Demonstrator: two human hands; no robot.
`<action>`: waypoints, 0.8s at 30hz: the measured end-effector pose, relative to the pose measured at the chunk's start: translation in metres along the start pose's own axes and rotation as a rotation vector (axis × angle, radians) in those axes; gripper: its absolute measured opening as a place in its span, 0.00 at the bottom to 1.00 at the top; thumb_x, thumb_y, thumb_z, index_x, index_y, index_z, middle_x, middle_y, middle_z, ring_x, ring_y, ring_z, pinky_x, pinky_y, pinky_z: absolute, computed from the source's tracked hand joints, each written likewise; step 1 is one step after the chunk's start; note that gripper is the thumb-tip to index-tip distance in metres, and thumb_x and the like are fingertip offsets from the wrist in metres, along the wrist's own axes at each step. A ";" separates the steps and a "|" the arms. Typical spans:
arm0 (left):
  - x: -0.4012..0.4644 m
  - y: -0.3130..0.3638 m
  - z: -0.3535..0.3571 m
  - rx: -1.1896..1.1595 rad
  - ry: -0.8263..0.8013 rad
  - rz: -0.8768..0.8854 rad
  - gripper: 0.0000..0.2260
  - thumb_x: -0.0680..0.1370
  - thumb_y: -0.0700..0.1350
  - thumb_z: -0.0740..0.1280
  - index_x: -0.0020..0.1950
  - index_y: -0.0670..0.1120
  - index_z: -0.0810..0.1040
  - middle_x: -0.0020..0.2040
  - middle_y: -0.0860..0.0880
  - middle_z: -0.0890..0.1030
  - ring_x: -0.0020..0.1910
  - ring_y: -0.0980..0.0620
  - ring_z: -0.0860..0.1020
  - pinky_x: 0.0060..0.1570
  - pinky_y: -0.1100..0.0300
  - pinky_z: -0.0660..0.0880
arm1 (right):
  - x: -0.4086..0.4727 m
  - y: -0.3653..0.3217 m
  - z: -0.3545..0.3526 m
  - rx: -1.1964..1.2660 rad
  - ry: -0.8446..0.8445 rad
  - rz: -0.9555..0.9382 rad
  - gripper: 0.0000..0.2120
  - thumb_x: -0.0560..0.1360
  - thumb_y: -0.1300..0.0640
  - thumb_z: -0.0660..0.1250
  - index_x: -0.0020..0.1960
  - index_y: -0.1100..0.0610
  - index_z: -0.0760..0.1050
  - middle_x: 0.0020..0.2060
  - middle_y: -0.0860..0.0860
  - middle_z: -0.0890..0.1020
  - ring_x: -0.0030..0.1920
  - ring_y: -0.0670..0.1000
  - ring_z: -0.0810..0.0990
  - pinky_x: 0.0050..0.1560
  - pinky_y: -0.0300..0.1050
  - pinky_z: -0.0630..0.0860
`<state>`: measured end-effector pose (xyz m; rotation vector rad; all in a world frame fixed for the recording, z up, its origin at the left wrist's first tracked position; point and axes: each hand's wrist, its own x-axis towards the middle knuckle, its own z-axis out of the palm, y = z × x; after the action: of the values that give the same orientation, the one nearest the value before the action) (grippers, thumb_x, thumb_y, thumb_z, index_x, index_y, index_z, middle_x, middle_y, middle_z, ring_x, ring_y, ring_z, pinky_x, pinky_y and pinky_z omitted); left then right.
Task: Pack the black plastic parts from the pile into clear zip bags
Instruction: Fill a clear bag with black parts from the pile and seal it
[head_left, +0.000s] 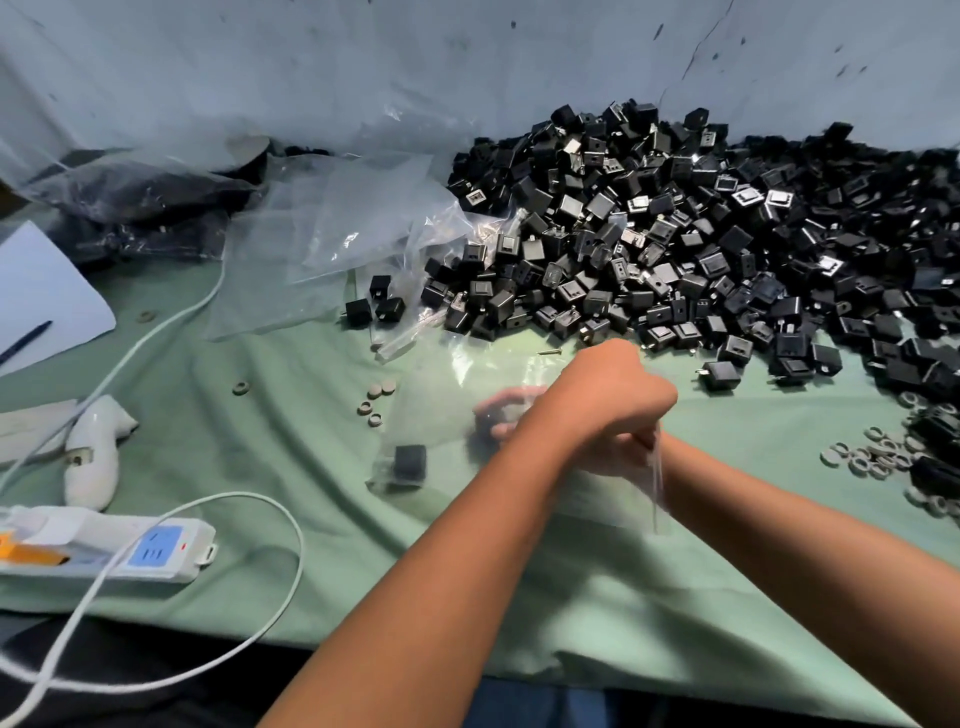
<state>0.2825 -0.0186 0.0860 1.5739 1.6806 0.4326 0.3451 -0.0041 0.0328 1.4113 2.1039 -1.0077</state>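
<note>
Hands (608, 415) just below pile (701, 234)

No legible txt, labels or nos. anywhere; power strip (104, 551) markings too blurry to read.

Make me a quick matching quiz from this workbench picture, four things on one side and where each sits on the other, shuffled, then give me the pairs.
Things
1. pile of black parts
2. power strip
3. grey rings
4. pen

Places
A. lying on the white paper at the left edge
B. near left, on the green cloth
C. far right, against the blue backdrop
D. right edge, below the pile

Pairs: 1-C, 2-B, 3-D, 4-A
</note>
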 end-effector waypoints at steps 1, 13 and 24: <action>-0.001 -0.005 -0.001 -0.085 -0.046 0.009 0.11 0.75 0.44 0.64 0.35 0.41 0.79 0.29 0.47 0.81 0.32 0.46 0.80 0.27 0.62 0.76 | -0.006 -0.006 0.002 -0.088 0.162 -0.139 0.32 0.69 0.82 0.44 0.59 0.58 0.72 0.35 0.51 0.60 0.49 0.46 0.66 0.42 0.27 0.66; -0.028 -0.198 -0.062 -0.030 0.728 -0.057 0.19 0.81 0.54 0.62 0.36 0.44 0.76 0.31 0.49 0.82 0.37 0.44 0.81 0.43 0.48 0.78 | 0.064 -0.024 0.028 -0.142 0.561 -0.779 0.06 0.81 0.42 0.62 0.50 0.39 0.77 0.40 0.41 0.83 0.35 0.39 0.81 0.40 0.35 0.82; -0.028 -0.221 -0.037 0.173 1.000 0.043 0.18 0.82 0.51 0.60 0.34 0.46 0.69 0.30 0.41 0.76 0.29 0.38 0.68 0.29 0.51 0.62 | 0.091 -0.062 0.039 0.587 0.383 -0.541 0.09 0.73 0.59 0.77 0.50 0.47 0.83 0.38 0.40 0.86 0.36 0.38 0.83 0.36 0.32 0.77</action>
<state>0.1021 -0.0750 -0.0383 1.6198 2.4519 1.2771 0.2495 0.0082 -0.0334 1.3868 2.6983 -1.8024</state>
